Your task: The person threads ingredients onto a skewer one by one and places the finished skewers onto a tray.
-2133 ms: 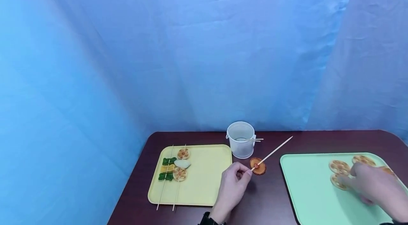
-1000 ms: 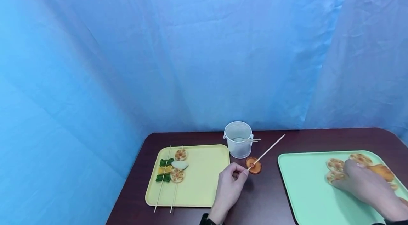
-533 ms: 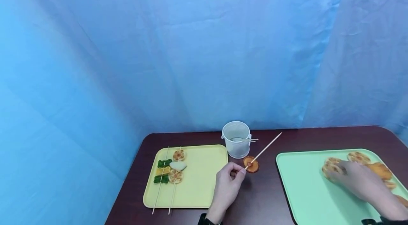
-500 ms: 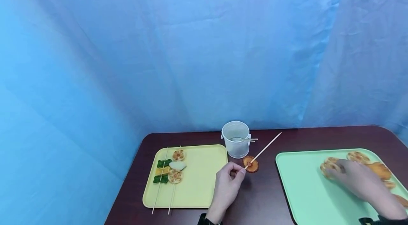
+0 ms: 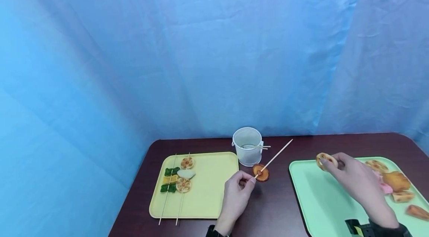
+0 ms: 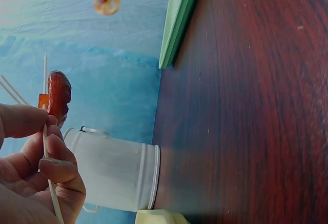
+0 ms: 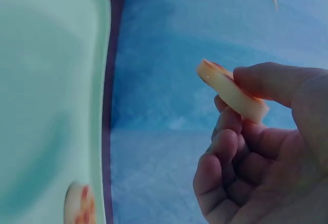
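My left hand (image 5: 234, 196) pinches a bamboo skewer (image 5: 279, 152) near its lower part, its pointed end slanting up to the right. Threaded on it, just beyond my fingertips, is a brown mushroom cap (image 5: 265, 175); the left wrist view shows the cap (image 6: 59, 93) from the side. Over the green tray (image 5: 318, 199), my right hand (image 5: 360, 183) holds a browned lotus root slice (image 5: 319, 157) between thumb and fingers. In the right wrist view the slice (image 7: 230, 93) appears edge-on, raised above the tray.
A white bucket (image 5: 249, 157) with thin sticks stands behind my left hand. Two loaded skewers lie on the yellow tray (image 5: 214, 192) at left. The green tray also bears another lotus slice (image 5: 377, 164), an orange-brown piece (image 5: 397, 181) and a pink piece (image 5: 387, 187).
My right hand has taken a lotus root slice from the pile, lifted it and moved left toward the tray's left side. My left hand keeps holding the skewer with the mushroom.
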`<state>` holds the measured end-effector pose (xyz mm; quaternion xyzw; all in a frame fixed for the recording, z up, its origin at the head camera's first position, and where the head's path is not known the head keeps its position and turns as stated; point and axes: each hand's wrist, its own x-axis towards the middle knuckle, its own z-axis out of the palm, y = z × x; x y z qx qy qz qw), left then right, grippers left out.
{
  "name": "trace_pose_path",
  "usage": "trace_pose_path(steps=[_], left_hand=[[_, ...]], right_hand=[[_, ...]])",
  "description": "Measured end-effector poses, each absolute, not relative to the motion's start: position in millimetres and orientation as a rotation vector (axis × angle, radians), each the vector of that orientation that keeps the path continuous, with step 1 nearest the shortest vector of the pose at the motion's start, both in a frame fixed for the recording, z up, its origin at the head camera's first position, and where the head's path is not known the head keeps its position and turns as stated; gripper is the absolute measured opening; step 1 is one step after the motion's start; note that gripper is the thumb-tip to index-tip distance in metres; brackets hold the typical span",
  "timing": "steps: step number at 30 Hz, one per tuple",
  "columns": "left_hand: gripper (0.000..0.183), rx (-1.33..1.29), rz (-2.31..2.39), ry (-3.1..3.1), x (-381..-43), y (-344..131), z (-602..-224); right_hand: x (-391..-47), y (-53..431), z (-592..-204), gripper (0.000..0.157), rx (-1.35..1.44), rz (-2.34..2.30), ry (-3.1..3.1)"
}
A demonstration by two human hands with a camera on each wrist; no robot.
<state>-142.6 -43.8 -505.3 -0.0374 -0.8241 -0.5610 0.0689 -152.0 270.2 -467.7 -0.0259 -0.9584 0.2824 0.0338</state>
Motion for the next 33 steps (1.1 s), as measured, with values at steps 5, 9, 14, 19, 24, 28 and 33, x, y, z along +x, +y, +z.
trace_pose_path(steps=[5,9,14,19,24,28,33], left_hand=[[0.007,-0.122,-1.69,-2.48,-143.4,-44.9,-504.9],[0.007,-0.143,-1.687,-2.475,-144.4,-46.1,-505.9],[0.009,-0.232,-1.695,-2.48,-145.5,-47.8,-506.9],[0.008,-0.281,-1.733,-2.506,-145.4,-48.5,-503.7],[0.005,-0.326,-1.737,-2.515,-142.1,-47.9,-497.7],[0.005,-0.359,-1.703,-2.502,-138.7,-46.3,-493.7],[0.004,-0.352,-1.643,-2.52,-140.5,-47.8,-494.1]], right_hand=[[-158.2,258.5,-460.0,0.056,-0.11,1.012,-2.811],[-160.3,250.0,-455.5,0.056,-0.196,1.178,-2.71],[-162.4,242.6,-456.5,0.048,-0.258,1.67,-2.459],[-162.7,237.6,-459.8,0.021,-0.129,2.387,-1.862],[-161.4,235.0,-461.7,0.015,-0.113,2.592,-1.634],[-161.1,235.7,-465.7,0.016,-0.134,2.655,-1.57],[-163.5,232.9,-467.3,0.014,-0.127,2.683,-1.536]])
